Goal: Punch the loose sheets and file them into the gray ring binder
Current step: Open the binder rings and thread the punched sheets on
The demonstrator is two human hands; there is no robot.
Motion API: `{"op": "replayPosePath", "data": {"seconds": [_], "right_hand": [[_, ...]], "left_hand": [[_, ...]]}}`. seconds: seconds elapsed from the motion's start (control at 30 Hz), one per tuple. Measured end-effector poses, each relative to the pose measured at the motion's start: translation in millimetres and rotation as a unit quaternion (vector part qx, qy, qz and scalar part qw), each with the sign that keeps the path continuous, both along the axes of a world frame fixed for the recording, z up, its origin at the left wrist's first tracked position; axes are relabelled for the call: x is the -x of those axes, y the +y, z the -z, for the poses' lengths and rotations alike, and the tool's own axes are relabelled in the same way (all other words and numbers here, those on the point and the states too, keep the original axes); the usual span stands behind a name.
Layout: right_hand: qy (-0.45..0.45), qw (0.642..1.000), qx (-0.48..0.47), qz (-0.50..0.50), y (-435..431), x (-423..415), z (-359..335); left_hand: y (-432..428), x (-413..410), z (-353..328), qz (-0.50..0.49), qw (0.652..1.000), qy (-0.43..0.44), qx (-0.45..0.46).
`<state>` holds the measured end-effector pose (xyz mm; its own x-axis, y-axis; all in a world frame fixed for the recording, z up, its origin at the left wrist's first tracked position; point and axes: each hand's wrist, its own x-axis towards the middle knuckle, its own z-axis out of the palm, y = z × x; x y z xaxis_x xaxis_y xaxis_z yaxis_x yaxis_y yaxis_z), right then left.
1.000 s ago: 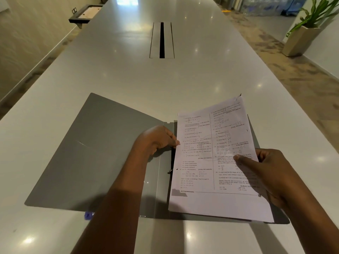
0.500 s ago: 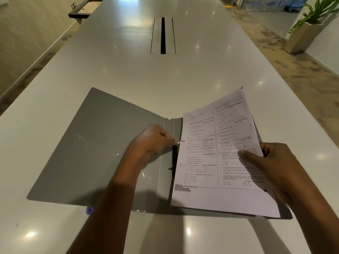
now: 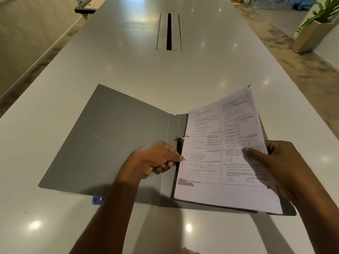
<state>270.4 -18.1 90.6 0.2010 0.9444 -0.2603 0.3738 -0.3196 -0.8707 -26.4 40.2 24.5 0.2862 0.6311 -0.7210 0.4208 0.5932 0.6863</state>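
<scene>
The gray ring binder (image 3: 110,140) lies opened flat on the surface (image 3: 128,70), its bare left cover spreading out to the left of the left hand (image 3: 156,160). The ring mechanism (image 3: 180,142), a dark strip with a metal ring at its far end, runs along the spine just beyond and under that hand's fingertips. The loose sheets (image 3: 207,191), printed in two columns, sit over the right cover between the two hands, their left edge against the rings and their right side lifted off the cover. Whether a ring passes through the paper cannot be told. The right hand (image 3: 280,162) grips the sheets at their right edge, thumb on top and fingers behind. The left hand is curled at the sheets' left edge by the mechanism; whether it pinches paper or metal is unclear. A small blue object (image 3: 97,200) peeks from under the binder's near edge, left of the left forearm. Far beyond the hands, a cable slot (image 3: 169,32) is set into the long pale surface. A potted plant (image 3: 311,33) stands on the floor far off to the right.
</scene>
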Motion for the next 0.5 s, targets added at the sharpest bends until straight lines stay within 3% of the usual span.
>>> {"op": "replayPosePath", "data": {"seconds": [0.5], "right_hand": [[0.021, 1.000, 0.007, 0.015, -7.5, 4.7, 4.7]], "left_hand": [[3.4, 4.7, 7.7, -0.010, 1.000, -0.002, -0.017]]}}
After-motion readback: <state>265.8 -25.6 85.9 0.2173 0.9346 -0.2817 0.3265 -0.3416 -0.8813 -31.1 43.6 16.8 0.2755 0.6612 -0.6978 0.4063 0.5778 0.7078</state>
